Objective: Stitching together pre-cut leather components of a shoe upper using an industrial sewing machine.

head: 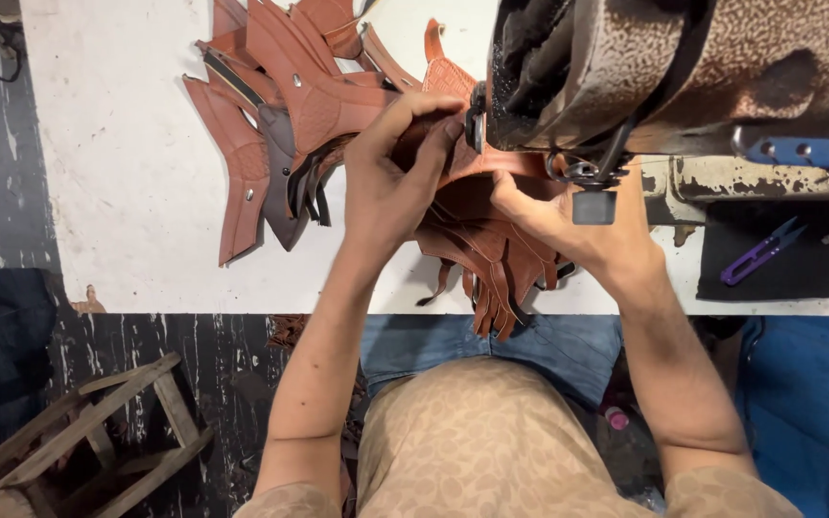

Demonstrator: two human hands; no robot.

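Both the left hand (390,187) and the right hand (553,216) pinch one brown leather piece (472,197) under the sewing machine (683,67). A pile of leather pieces (280,115) lies at ten o'clock and more hang below the hands at six, so the work seems midway.

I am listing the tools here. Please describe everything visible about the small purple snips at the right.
The purple thread snips are small, with what looks like a plastic purple body of two slim arms joined at one end. They lie flat and diagonal on a dark mat on the white table, beside the sewing machine. Neither hand touches them.
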